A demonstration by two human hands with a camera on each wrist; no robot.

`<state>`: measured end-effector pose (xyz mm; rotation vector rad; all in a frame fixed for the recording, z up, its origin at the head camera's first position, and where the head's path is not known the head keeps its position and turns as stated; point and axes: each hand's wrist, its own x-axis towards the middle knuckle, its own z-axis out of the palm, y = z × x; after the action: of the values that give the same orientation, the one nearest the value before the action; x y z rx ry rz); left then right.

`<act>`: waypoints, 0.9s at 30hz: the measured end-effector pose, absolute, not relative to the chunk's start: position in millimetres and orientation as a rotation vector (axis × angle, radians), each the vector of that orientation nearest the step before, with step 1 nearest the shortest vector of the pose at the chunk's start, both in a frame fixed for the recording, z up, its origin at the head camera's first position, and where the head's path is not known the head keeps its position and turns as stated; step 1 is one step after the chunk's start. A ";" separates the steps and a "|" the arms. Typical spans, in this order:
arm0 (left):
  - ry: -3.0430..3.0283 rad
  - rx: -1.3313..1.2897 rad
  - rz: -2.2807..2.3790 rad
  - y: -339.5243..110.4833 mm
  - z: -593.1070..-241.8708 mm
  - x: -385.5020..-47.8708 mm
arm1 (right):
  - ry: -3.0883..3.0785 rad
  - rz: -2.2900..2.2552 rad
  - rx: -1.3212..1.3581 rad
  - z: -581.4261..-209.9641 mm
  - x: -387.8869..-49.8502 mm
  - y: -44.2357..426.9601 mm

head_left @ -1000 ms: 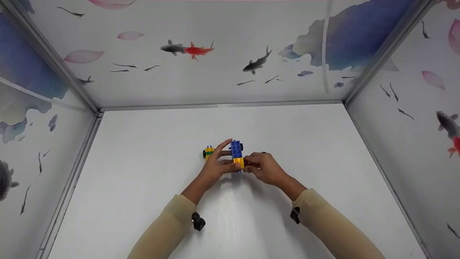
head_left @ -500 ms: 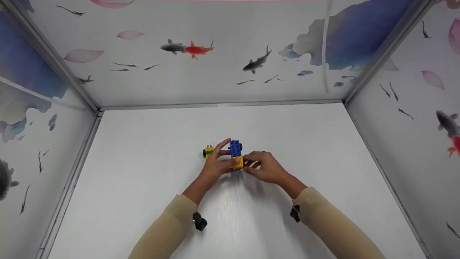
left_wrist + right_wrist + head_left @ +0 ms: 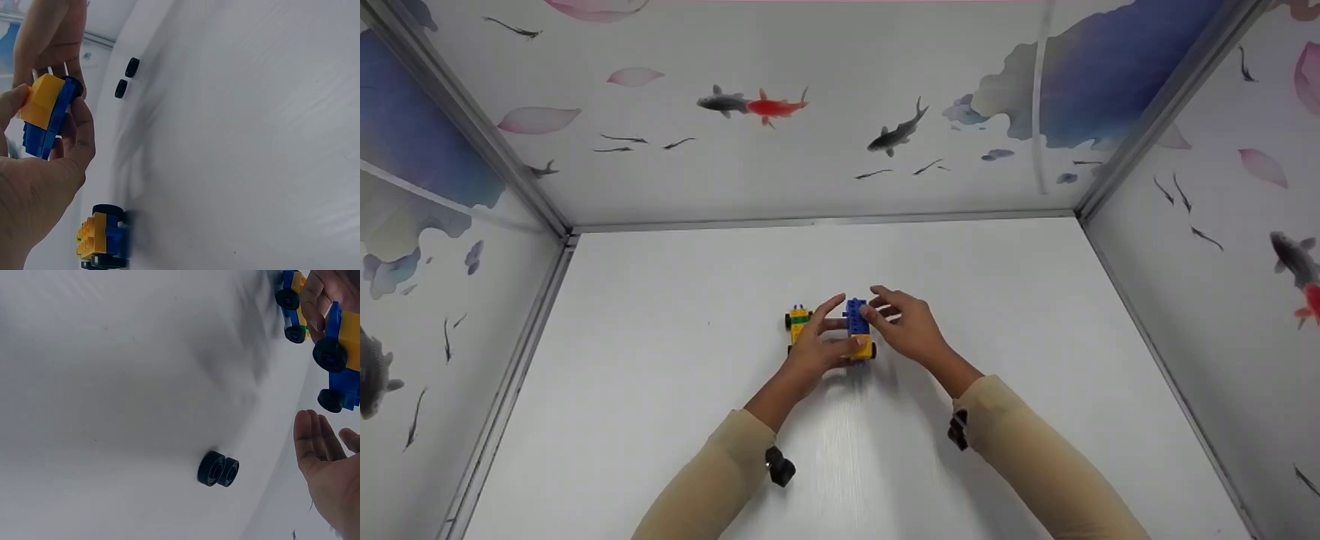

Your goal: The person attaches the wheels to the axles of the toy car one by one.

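My left hand (image 3: 808, 354) grips a toy vehicle of blue (image 3: 857, 318) and yellow (image 3: 862, 349) blocks between thumb and fingers, raised off the table. Two black wheels (image 3: 330, 355) show on its side in the right wrist view. My right hand (image 3: 910, 325) is beside the blue end, fingers loosely extended; in the right wrist view the hand (image 3: 329, 467) stands apart from the vehicle. A second vehicle (image 3: 799, 319), yellow, green and blue with black wheels, stands on the table left of my left hand.
Two loose black wheels (image 3: 126, 77) lie on the white table (image 3: 660, 375), partly behind my right hand from the head view. Printed walls with metal edging (image 3: 825, 221) enclose the table at the back and both sides.
My right hand has moved from the yellow end up toward the blue end, its fingers extending. A black wheel now shows at the yellow end's right side. My left hand keeps its grip.
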<state>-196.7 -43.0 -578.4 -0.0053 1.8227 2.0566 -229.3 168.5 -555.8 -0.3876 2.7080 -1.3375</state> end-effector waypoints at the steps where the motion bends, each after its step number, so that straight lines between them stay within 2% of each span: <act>1: 1.812 0.001 2.061 -42.4 -578.2 -196.5 | 2.698 -1.335 -0.378 -555.3 -230.1 167.0; 27: 1.822 0.014 2.001 -46.4 -574.2 -196.6 | 2.640 -1.330 -0.380 -553.7 -235.9 166.1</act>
<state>-196.6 -46.4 -574.2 0.0141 1.8223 2.0005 -235.9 166.1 -553.7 -0.3797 2.6403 -1.3296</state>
